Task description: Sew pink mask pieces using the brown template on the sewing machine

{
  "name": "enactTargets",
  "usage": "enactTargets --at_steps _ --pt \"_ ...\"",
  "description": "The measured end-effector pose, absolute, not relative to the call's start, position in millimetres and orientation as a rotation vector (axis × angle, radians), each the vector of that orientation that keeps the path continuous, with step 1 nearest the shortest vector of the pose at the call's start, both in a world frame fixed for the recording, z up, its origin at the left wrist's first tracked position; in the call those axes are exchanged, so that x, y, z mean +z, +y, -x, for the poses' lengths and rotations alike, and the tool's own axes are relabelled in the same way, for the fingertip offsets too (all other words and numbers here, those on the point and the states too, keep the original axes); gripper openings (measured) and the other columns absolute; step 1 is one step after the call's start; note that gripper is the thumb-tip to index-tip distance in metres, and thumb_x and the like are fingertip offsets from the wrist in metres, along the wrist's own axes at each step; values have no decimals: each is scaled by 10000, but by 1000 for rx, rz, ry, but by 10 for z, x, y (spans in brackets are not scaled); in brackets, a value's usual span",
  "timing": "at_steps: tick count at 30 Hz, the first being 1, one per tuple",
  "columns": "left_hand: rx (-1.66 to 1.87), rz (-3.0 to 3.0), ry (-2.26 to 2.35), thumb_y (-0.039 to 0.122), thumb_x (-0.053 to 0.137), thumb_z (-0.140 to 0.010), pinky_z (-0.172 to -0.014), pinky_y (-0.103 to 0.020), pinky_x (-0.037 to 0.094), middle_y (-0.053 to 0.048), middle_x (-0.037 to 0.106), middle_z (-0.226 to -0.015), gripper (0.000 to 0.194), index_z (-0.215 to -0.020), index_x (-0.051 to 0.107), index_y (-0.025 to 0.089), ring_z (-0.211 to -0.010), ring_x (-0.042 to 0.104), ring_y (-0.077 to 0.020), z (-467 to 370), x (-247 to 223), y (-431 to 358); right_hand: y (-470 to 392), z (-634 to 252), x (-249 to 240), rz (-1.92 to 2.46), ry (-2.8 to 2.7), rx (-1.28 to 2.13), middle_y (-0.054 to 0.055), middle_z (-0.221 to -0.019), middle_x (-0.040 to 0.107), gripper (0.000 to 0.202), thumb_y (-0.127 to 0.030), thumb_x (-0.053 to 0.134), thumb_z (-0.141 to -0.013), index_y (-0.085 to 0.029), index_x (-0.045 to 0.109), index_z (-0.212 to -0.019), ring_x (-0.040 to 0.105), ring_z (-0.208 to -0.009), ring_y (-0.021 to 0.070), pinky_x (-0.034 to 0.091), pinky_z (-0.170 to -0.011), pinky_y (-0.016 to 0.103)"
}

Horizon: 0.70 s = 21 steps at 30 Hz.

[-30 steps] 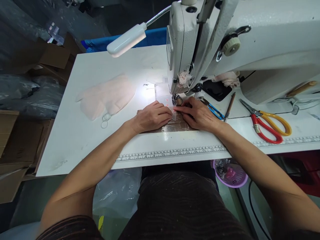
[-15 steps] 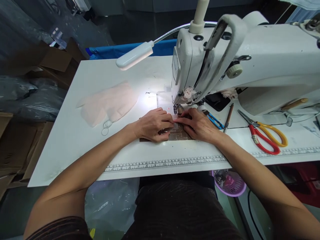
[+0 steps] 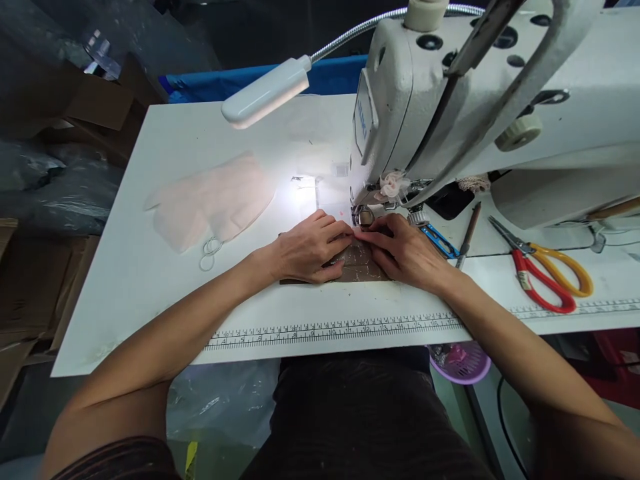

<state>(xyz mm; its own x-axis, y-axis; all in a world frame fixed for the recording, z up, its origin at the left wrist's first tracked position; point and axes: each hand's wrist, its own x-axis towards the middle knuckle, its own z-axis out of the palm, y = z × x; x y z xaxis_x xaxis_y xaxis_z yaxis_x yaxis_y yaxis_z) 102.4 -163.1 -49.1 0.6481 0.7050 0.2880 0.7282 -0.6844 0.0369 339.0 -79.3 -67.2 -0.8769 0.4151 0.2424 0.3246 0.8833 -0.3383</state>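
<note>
Both hands meet just in front of the needle area of a white sewing machine (image 3: pixel 387 107). My left hand (image 3: pixel 316 248) is closed, its fingertips pressed on something pale and thin that I cannot clearly make out. From the right, my right hand (image 3: pixel 407 252) reaches in, fingers bent together at the same small pale piece beside the presser foot (image 3: pixel 364 216). Beneath the hands lies a brown sheet (image 3: pixel 363 267) on the white table (image 3: pixel 240 300). The fingers hide most of the piece.
Pale pink fabric (image 3: pixel 215 200) and thin rings (image 3: pixel 210 253) lie left. A lamp (image 3: pixel 267 92) hangs above. To the right are a blue tool (image 3: pixel 439 240) and red and yellow scissors (image 3: pixel 543 270). A printed ruler (image 3: pixel 320 332) follows the front edge.
The view has moved closer, making the machine look larger and further right. Both hands stay at the presser foot, with hardly any change in their grip.
</note>
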Motion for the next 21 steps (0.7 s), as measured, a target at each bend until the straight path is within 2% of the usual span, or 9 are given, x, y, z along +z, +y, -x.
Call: enactTargets --at_steps 13,16,21 --pt "-381 2774 -1288 368 522 -915 -835 -425 454 -172 633 -1199 418 -1212 614 89 -919 584 -259 -974 -490 -1594 -808 -3355 -673 597 -2717 319 157 -1119 609 381 -325 494 -991 -225 643 -1327 593 -981 298 522 -797 419" --pt "-364 2764 -1292 380 511 -918 -825 -422 450 -173 629 -1210 445 -1230 605 77 -907 585 -257 -957 -494 -1569 -809 -3359 -639 602 -2705 399 160 -1137 613 383 -312 497 -985 -223 647 -1325 614 -967 291 533 -794 412" --pt "-337 2747 -1338 407 506 -922 -844 -422 437 -166 607 -1256 469 -1267 581 97 -952 583 -263 -937 -495 -1537 -742 -3438 -457 649 -2666 628 121 -1158 637 372 -275 464 -979 -224 666 -1287 654 -898 226 549 -808 376"
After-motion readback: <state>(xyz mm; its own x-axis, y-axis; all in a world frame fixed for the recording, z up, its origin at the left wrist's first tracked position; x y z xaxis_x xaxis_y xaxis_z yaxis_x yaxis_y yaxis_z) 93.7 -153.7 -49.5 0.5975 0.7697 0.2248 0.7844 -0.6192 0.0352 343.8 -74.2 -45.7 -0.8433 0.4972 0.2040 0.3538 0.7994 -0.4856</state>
